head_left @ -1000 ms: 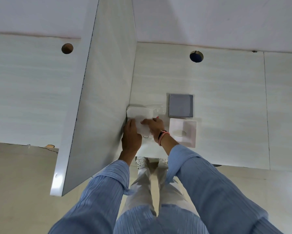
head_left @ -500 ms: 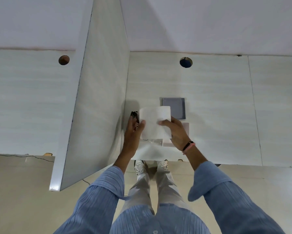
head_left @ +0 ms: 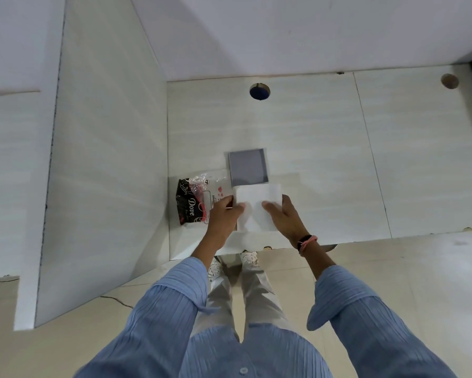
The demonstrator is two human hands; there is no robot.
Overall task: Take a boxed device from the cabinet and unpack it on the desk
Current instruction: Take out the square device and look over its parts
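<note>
Both hands hold a white square piece (head_left: pixel 258 207) just above the pale worktop (head_left: pixel 324 165), near its front edge. Whether this piece is a box part, a sleeve or a folded sheet cannot be told; its surface is blown out by the light and shows no print. The left hand (head_left: pixel 223 218) pinches its left edge, thumb on top and the other fingers hidden beneath. The right hand (head_left: pixel 285 218) clasps the right side, thumb lying across the top face and the fingers wrapped under and out of sight. A dark and pink band (head_left: pixel 305 242) sits on the right wrist.

Just behind the white piece, an open grey box tray (head_left: pixel 248 167) lies flat on the worktop, its near edge partly covered by the piece. Its inside looks evenly grey, and no contents can be made out.

To the left, a dark Dove packet (head_left: pixel 189 203) lies beside a crumpled clear plastic wrapper (head_left: pixel 210 184); the left hand hides the packet's right end.

A tall white partition panel (head_left: pixel 106 159) stands at the worktop's left edge. A round cable hole (head_left: pixel 260 91) shows near the back wall. Blue ribbed sleeves (head_left: pixel 174 309) fill the foreground, with patterned shoes (head_left: pixel 247 257) partly visible under the worktop edge.
</note>
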